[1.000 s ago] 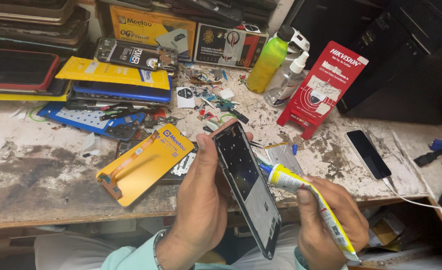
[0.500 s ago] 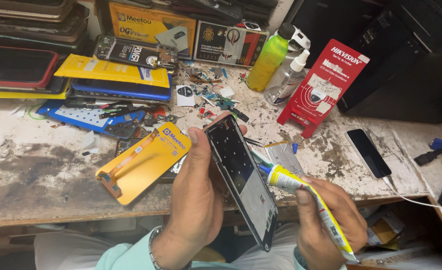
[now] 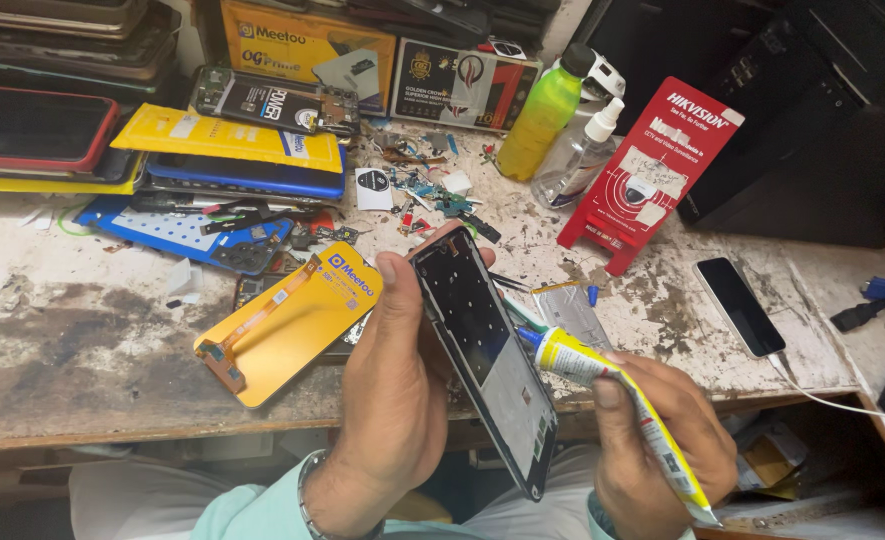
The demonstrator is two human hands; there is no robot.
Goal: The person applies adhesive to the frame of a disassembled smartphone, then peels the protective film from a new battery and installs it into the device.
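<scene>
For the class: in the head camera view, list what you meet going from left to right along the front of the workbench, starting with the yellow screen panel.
Flat yellow screen panel with orange ribbon cable → left hand → open black phone frame → yellow-and-white glue tube → right hand → slim black smartphone lying on the bench.

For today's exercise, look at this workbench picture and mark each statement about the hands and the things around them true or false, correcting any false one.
1. The left hand holds an opened phone frame tilted on edge. True.
2. The right hand holds a pair of scissors. False: it holds a yellow glue tube, its nozzle at the frame's edge.
3. A green bottle stands at the back of the bench. True.
4. The red stand-up card lies in the person's lap. False: it stands on the bench, right of the bottles.
5. A dark phone lies flat on the bench to the right. True.
</scene>
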